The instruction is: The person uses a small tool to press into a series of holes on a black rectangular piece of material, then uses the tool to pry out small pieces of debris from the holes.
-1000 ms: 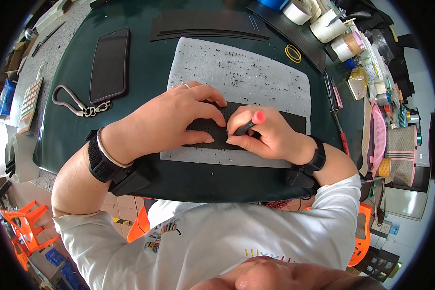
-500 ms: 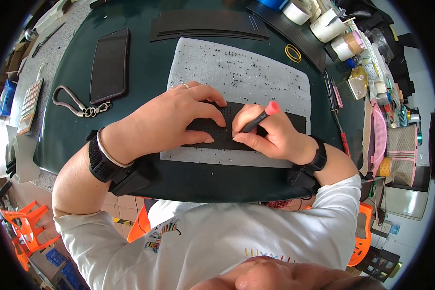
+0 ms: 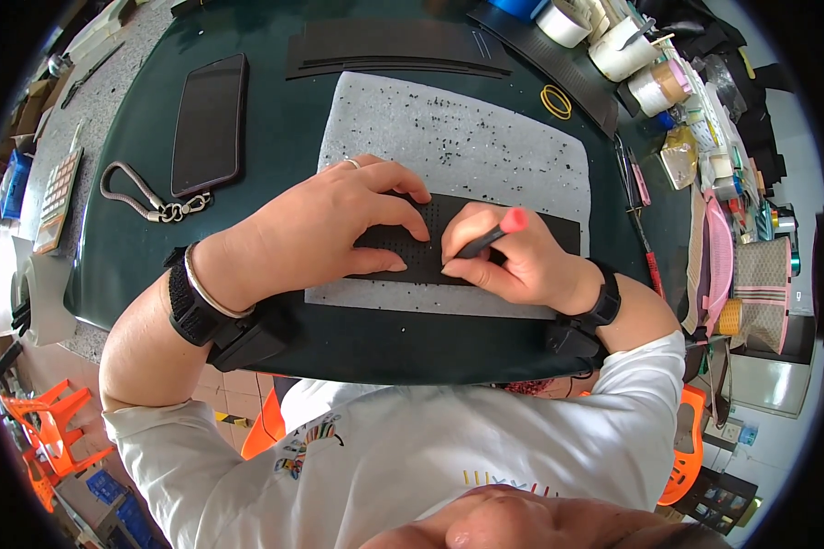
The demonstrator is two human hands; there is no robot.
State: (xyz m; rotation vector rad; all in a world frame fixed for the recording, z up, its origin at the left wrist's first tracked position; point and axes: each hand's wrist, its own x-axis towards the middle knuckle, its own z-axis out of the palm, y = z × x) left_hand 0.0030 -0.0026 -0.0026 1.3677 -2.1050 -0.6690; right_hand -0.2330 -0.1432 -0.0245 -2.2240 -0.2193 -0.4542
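A calculator [image 3: 58,201] sits at the far left of the worktop, with a looped grey cord [image 3: 130,189] and a dark phone [image 3: 209,125] to its right, all just where they lay a second ago. The left hand [image 3: 325,221], a ring on one finger, rests with thumb and fingers spread apart on a perforated black sheet [image 3: 425,264], its pose unchanged. The black sheet lies between the hands on a larger white sheet [image 3: 458,151] scattered with tiny dark bits; black strips [image 3: 389,44] are stacked beyond. The right hand [image 3: 520,265] is clamped around a dark, red-ended tool [image 3: 482,243]. It has shifted slightly rightward from a second ago, away from the left hand; since half a second ago the red end has dipped toward the person. The tool's lower tip is hidden by the fingers. Yellow bands [image 3: 556,102] lie farther right.
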